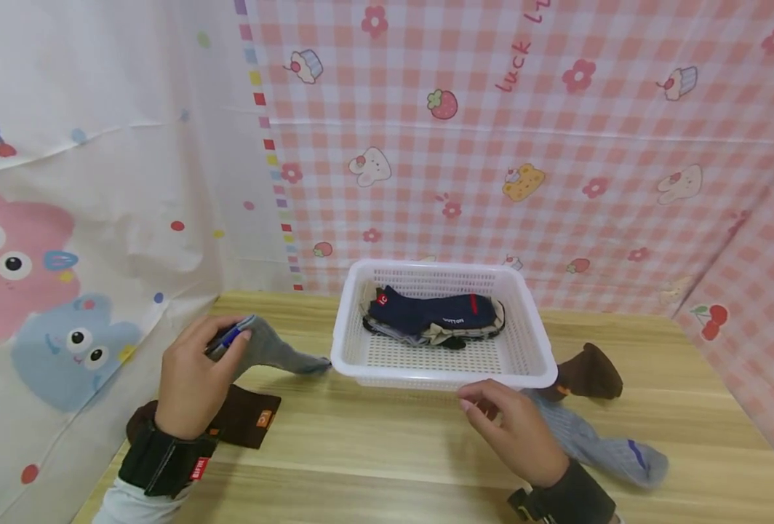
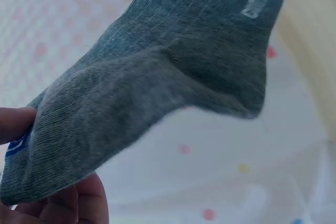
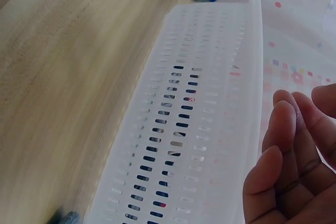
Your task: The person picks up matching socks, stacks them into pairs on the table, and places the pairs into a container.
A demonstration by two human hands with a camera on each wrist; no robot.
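On the bench (image 1: 361, 458), a basket (image 1: 439, 378) with piled socks (image 1: 426, 313) inside. Left of it, a held sock (image 1: 276, 348) in the left hand (image 1: 196, 375); by that wrist, a partly hidden sock (image 1: 246, 421). Before the basket, the right hand (image 1: 516, 431). To the right, 2 more: nearer sock (image 1: 596, 442), farther sock (image 1: 590, 372).

Totals two hands (image 1: 193, 371) (image 1: 518, 437), two dark wristbands (image 1: 167, 458) (image 1: 573, 498), one white basket (image 1: 442, 376), two grey socks (image 1: 272, 348) (image 1: 599, 445), two brown socks (image 1: 246, 418) (image 1: 591, 372) (plus one overlapped, uncountable sock pile (image 1: 420, 311)).
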